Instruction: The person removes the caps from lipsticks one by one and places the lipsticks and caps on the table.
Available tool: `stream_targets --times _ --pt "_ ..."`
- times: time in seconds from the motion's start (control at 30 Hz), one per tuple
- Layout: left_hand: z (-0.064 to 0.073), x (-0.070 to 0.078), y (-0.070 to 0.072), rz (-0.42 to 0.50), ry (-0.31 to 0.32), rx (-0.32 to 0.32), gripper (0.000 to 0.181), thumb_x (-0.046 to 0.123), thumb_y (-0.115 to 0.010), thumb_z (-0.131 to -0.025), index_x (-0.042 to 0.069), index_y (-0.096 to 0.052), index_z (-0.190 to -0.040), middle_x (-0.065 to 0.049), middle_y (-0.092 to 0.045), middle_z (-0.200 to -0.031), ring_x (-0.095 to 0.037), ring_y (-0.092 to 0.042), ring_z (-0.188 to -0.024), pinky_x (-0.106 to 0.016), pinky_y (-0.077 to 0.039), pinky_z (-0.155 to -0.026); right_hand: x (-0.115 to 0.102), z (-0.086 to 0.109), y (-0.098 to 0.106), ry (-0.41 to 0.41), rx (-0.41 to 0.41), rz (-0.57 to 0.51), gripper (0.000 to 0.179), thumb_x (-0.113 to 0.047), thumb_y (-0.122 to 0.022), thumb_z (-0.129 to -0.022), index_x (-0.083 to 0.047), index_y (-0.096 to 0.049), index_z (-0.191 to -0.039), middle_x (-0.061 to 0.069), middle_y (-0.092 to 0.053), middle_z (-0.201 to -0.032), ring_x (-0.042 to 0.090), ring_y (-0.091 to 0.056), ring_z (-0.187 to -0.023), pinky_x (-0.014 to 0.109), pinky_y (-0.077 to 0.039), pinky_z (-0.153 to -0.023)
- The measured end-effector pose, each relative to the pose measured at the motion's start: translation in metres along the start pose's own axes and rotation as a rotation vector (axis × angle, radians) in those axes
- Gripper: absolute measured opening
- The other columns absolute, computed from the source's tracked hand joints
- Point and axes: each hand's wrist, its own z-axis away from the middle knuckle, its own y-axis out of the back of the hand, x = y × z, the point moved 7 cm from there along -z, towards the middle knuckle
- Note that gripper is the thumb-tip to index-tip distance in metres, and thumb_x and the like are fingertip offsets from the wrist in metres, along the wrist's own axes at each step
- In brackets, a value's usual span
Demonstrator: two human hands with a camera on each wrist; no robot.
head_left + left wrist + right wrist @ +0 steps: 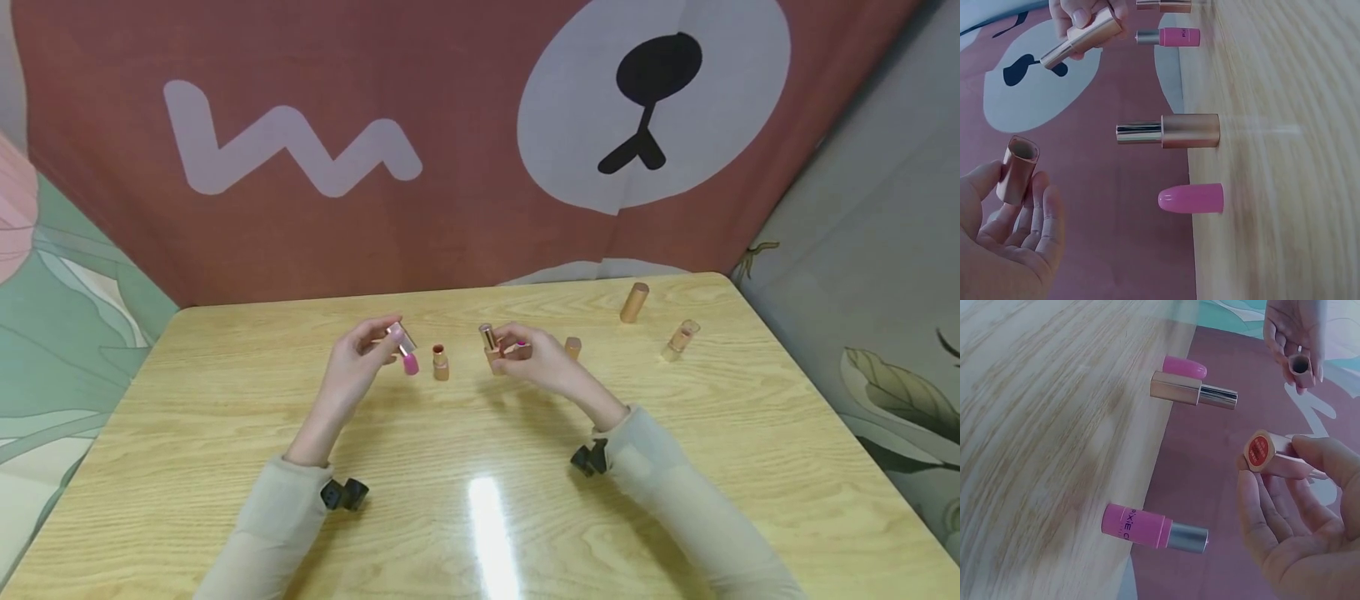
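Note:
My left hand (352,360) holds a rose-gold lipstick cap (1016,178) between thumb and fingers, its hollow end visible in the left wrist view. My right hand (546,364) grips a rose-gold lipstick (1282,456) without a cap; a red label shows on its base. Both are held above the table, apart from each other. Between the hands, another uncapped rose-gold lipstick (441,367) stands upright. Close beside it is a pink cap (1191,198), just under the left hand in the head view. A pink lipstick tube (1135,525) with a silver top stands near the right hand, which partly hides it.
On the right side of the wooden table (420,500) stand a brown-gold tube (634,302) and a clear-ended tube (681,340). Another brownish tube (573,347) is partly behind the right hand. A red patterned cloth (450,225) hangs along the back edge.

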Motion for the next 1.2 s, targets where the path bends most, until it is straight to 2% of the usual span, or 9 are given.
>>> stream_targets --times 0.23,0.43,0.67,0.8,0.93,1.1,1.2 --pt "-0.002 -0.003 0.004 -0.023 0.023 -0.006 0.043 0.025 -0.059 -0.096 0.003 -0.052 -0.132 -0.017 -0.058 -0.122 0.005 -0.06 -0.085 -0.015 -0.052 -0.08 0.003 -0.002 0.003 0.004 0.023 0.003 0.033 -0.002 -0.066 -0.086 0.003 -0.056 -0.118 0.021 -0.062 -0.109 0.034 -0.067 -0.099 0.033 -0.057 -0.083" --pt "-0.004 -0.008 0.01 -0.059 0.047 -0.018 0.046 0.025 -0.062 -0.094 0.005 -0.05 -0.133 -0.014 -0.057 -0.131 0.005 -0.06 -0.09 -0.019 -0.053 -0.085 0.003 -0.002 0.005 0.01 0.023 0.005 0.033 -0.002 -0.067 -0.086 0.005 -0.055 -0.116 0.022 -0.062 -0.111 0.031 -0.067 -0.097 0.034 -0.056 -0.085" --pt "-0.002 -0.012 0.018 -0.115 0.056 -0.02 0.047 0.031 -0.063 -0.093 0.006 -0.051 -0.132 -0.012 -0.057 -0.131 -0.01 -0.061 -0.105 -0.028 -0.047 -0.095 0.006 -0.004 0.006 -0.005 0.027 -0.005 0.035 0.0 -0.067 -0.085 0.007 -0.054 -0.116 0.023 -0.06 -0.112 0.027 -0.066 -0.097 0.031 -0.056 -0.085" --pt "0.0 -0.015 0.022 -0.122 0.06 -0.02 0.046 0.029 -0.063 -0.093 0.005 -0.051 -0.131 -0.014 -0.057 -0.131 -0.004 -0.06 -0.101 -0.033 -0.045 -0.099 0.006 -0.003 0.007 -0.013 0.03 -0.02 0.035 0.001 -0.067 -0.085 0.007 -0.054 -0.116 0.023 -0.06 -0.112 0.028 -0.066 -0.098 0.03 -0.055 -0.085" --pt "0.003 -0.019 0.026 -0.129 0.065 -0.026 0.046 0.029 -0.063 -0.093 0.005 -0.051 -0.13 -0.013 -0.057 -0.13 0.002 -0.059 -0.096 -0.028 -0.046 -0.096 0.006 -0.001 0.009 -0.027 0.039 -0.01 0.034 0.001 -0.067 -0.085 0.007 -0.053 -0.116 0.023 -0.061 -0.112 0.029 -0.064 -0.1 0.032 -0.055 -0.087" --pt "0.005 -0.026 0.03 -0.162 0.075 -0.04 0.048 0.029 -0.063 -0.092 0.004 -0.05 -0.131 -0.013 -0.057 -0.127 -0.013 -0.06 -0.109 -0.021 -0.048 -0.091 0.006 0.0 0.012 -0.037 0.043 0.015 0.035 -0.002 -0.067 -0.086 0.006 -0.054 -0.118 0.023 -0.062 -0.114 0.031 -0.064 -0.101 0.037 -0.054 -0.09" --pt "0.006 -0.03 0.032 -0.185 0.084 -0.052 0.048 0.029 -0.063 -0.093 0.004 -0.05 -0.132 -0.014 -0.056 -0.128 -0.023 -0.057 -0.116 -0.021 -0.048 -0.09 0.007 0.0 0.014 -0.052 0.042 0.028 0.037 -0.006 -0.068 -0.087 0.003 -0.055 -0.121 0.022 -0.062 -0.115 0.032 -0.063 -0.105 0.039 -0.053 -0.092"
